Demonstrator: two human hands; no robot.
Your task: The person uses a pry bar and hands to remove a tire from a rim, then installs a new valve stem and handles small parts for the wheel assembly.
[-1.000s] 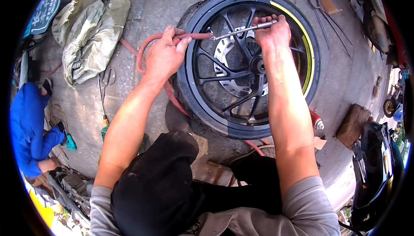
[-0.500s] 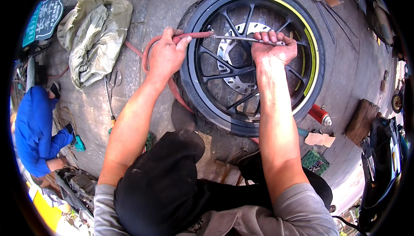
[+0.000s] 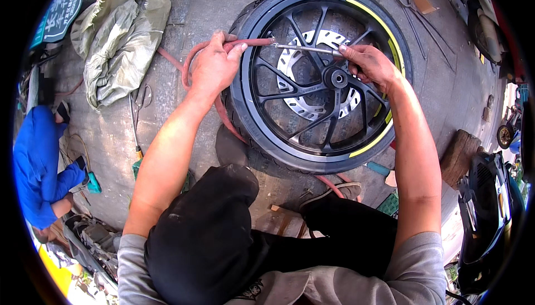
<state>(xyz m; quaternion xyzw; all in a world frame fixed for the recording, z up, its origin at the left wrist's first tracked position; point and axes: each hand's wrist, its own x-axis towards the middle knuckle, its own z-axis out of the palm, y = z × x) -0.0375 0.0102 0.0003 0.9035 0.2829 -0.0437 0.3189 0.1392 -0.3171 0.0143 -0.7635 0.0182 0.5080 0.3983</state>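
Note:
A red rubber hose (image 3: 257, 42) is gripped in my left hand (image 3: 214, 66), just behind its cut end, over the left side of the wheel. A slim metal rod tool (image 3: 305, 49) runs from that end toward the right. My right hand (image 3: 372, 64) pinches the tool's thicker far end between thumb and fingers, knuckles up. At the hose end, the tool's tip meets a small metal piece too small to name. Below both hands lies a motorcycle wheel (image 3: 267, 148) with a black tyre, dark spokes and a yellow rim stripe. A slotted brake disc (image 3: 287, 72) shows at its middle.
A crumpled grey-green sheet (image 3: 120, 40) lies at the left, beside a long tool (image 3: 134, 124). Long-handled tongs (image 3: 419, 16) and a wooden block (image 3: 461, 157) lie right of the wheel. At the far left crouches a person in blue (image 3: 38, 157). My shoe (image 3: 345, 190) is near the tyre.
My right hand has turned from palm up to knuckles up on the tool, and its forearm has swung outward to the right. My left hand and the hose have barely moved.

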